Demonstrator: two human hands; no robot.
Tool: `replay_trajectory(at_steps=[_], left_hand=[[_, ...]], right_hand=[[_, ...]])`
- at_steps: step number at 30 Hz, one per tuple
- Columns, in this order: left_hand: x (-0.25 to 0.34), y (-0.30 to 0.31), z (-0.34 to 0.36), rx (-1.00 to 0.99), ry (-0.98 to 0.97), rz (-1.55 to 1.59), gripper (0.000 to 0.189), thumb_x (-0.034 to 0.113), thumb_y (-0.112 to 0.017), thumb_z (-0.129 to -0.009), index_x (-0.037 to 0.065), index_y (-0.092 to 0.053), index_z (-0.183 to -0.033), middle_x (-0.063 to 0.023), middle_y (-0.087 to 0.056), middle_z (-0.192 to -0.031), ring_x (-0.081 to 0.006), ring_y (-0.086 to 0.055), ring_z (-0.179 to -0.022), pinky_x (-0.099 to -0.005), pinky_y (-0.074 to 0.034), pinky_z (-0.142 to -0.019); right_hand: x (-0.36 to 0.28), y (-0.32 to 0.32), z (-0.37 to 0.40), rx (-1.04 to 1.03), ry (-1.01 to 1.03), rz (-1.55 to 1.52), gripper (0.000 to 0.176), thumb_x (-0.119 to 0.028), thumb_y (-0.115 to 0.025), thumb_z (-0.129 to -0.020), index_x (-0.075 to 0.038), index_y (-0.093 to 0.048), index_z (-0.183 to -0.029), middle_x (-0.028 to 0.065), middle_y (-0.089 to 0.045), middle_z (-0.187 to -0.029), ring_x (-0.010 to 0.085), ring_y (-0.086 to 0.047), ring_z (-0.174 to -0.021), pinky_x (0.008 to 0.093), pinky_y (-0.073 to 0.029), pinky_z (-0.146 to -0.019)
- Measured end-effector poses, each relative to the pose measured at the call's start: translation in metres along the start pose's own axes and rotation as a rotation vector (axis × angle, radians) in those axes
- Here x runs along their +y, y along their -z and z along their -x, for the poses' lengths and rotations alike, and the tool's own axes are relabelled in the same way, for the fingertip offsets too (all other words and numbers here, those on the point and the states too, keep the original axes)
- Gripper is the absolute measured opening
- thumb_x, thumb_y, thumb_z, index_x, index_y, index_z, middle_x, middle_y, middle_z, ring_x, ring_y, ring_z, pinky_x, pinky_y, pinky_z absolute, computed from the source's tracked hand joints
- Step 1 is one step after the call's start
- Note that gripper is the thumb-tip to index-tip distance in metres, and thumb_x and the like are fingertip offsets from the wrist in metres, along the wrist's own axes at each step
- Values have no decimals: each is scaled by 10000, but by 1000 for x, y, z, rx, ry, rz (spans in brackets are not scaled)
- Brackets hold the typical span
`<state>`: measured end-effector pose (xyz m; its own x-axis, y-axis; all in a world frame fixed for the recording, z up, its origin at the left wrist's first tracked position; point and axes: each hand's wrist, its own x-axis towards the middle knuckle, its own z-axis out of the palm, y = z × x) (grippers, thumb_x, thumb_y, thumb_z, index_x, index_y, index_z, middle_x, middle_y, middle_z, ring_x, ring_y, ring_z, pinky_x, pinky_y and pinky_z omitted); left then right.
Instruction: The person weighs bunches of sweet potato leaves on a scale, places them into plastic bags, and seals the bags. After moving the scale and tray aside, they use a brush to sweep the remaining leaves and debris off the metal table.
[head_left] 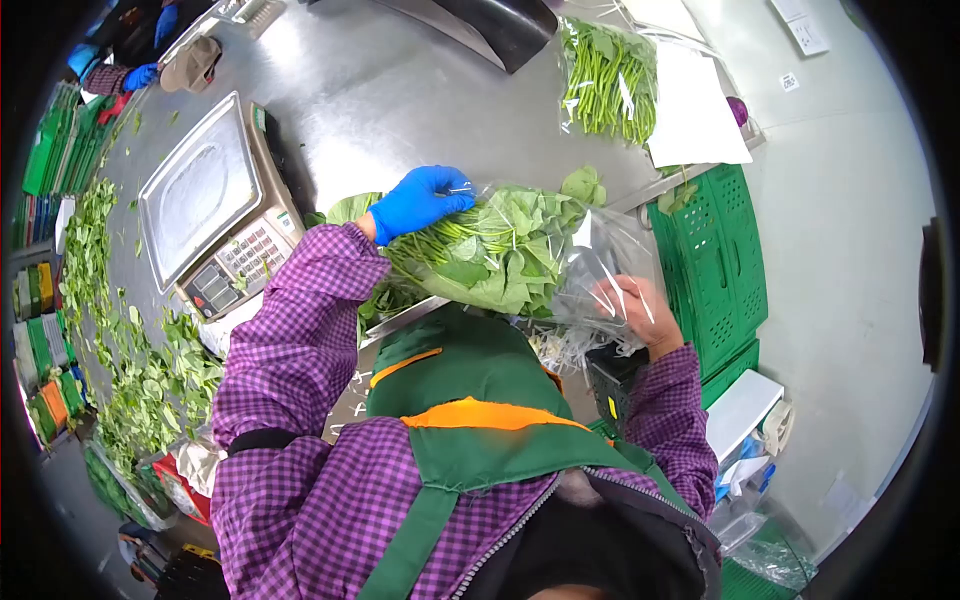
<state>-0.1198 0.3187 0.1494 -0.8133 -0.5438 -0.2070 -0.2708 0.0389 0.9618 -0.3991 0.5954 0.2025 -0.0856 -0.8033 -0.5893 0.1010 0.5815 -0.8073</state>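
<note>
Greens with broad leaves and long slender stems are being settled in a clear plastic bag, as far as can be judged. For this handling, the film needs to be kept taut and the leaves uncrushed.

The grip of the left hand, gloved in blue, is narrow, its fingers curled at what appears to be the bag's edge, just beside the stems. The bare right hand is seen through film at the bag's other end, fingers partly bent; whether its grip is closed cannot be told.

The greens lie between both hands, along the near edge of the grey metal table, between the silver weighing scale and the stacked green plastic crates.
</note>
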Motion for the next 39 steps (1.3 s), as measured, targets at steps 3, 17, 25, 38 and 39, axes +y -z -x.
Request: replay_trajectory(at_steps=[3, 17, 25, 38, 39], left_hand=[[-7, -3, -4, -9, 25, 48, 202, 154, -678, -850, 15, -640, -991, -16, -647, -870, -89, -576, -816, -271, -487, -790], [3, 6, -4, -158, -24, -19, 271, 260, -558, -939, 9, -574, -1038, -56, -621, -933, -118, -536, -890, -302, -454, -829], [13, 12, -8, -267, 28, 115, 282, 228, -668, -866, 15, -578, -1026, -37, -627, -962, -108, -556, -907, -287, -458, -862], [26, 8, -2, -293, -1, -56, 372, 153, -798, -721, 35, -579, -997, -15, -604, -892, -96, -540, -845, -272, -462, -794], [22, 5, -3, -244, -15, -88, 347, 146, -788, -732, 34, -581, -986, -14, -608, -886, -95, -542, -837, -272, -464, -789]], right_hand=[[-15, -21, -22, -234, 98, -168, 411, -158, -591, -879, 18, -511, -1242, 105, -630, -1013, 122, -610, -776, 231, -502, -646], [-49, -68, -96, 40, 430, 592, 311, -53, -545, -838, -26, -602, -1142, 60, -582, -754, 131, -543, -600, 267, -423, -569], [-58, -68, -88, 60, 913, 846, 292, -84, -647, -700, -27, -624, -985, 117, -547, -1169, 298, -527, -1059, 413, -452, -865], [-14, -79, -128, 318, 472, 169, 160, -60, -590, -843, 44, -624, -960, 58, -619, -697, 89, -553, -614, 262, -442, -562], [-18, -79, -126, 348, 426, 253, 159, -48, -580, -837, 46, -625, -958, 45, -612, -689, 80, -549, -612, 253, -437, -556]])
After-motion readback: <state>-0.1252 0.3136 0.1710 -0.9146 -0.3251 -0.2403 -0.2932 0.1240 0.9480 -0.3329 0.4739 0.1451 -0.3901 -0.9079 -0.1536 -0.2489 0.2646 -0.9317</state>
